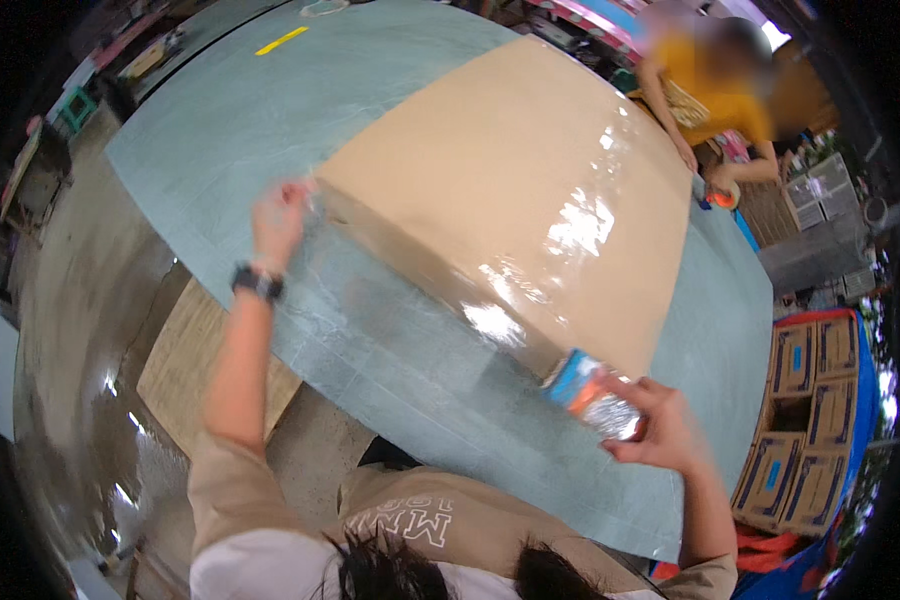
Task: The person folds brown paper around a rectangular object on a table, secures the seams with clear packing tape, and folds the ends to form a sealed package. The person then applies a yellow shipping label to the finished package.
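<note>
A large flat sheet or panel of tan cardboard (pixel 470 170), with a shiny clear strip along its right part, lies on a blue-green table (pixel 370 330). In my right hand (pixel 660 425) is a tape dispenser (pixel 582 388), blue and orange with a clear roll, held at the cardboard's near right corner. My left hand (pixel 278 222) is at the left corner of the cardboard, its fingers pinched together and somewhat blurred. A glint of something clear shows beside those fingertips, too small to make out.
At the far right, a person in a yellow top (pixel 710 90) leans over the table, with another tape dispenser (pixel 720 195) by their hand. A yellow strip (pixel 281 41) lies on the table's far left. Stacked cartons (pixel 800 420) stand at right; a wooden board (pixel 205 360) sits low at left.
</note>
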Demonstrator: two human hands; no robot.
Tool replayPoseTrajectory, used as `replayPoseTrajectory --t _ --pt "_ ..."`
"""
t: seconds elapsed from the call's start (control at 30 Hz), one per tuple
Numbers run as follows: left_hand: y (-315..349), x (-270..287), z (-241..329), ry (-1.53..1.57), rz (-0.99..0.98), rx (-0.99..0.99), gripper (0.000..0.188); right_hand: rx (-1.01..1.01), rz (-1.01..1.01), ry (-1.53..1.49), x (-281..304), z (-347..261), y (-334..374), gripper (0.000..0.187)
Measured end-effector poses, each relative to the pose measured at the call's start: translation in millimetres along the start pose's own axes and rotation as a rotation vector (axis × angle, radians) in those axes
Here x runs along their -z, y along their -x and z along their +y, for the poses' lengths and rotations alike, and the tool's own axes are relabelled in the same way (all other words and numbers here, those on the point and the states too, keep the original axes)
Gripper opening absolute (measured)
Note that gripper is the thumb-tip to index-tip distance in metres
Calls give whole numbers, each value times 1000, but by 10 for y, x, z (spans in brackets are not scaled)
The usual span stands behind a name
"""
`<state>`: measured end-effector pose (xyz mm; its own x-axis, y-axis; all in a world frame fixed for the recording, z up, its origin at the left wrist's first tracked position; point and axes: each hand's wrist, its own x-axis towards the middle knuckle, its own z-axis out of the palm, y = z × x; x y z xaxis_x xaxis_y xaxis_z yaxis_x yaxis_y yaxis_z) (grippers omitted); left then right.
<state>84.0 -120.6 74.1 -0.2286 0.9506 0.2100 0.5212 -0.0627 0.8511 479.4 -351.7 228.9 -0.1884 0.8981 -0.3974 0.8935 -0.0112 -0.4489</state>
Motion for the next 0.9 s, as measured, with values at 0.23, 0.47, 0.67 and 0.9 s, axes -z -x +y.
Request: replayPoseTrajectory --t 0.23,0.47,0.67,0.9 --pt "-1194 -38 -182 -3 -120 -65 36 161 27 95 337 -55 -849 66" --pt "-975 -126 -310 8 -95 17 38 103 -174 143 517 -35 -1039 65" --pt "-704 -229 -140 -27 -78 18 38 27 -258 167 504 74 -1109 67" --pt "-464 -442 -140 -794 488 -87 59 -46 -245 172 456 96 -1090 65"
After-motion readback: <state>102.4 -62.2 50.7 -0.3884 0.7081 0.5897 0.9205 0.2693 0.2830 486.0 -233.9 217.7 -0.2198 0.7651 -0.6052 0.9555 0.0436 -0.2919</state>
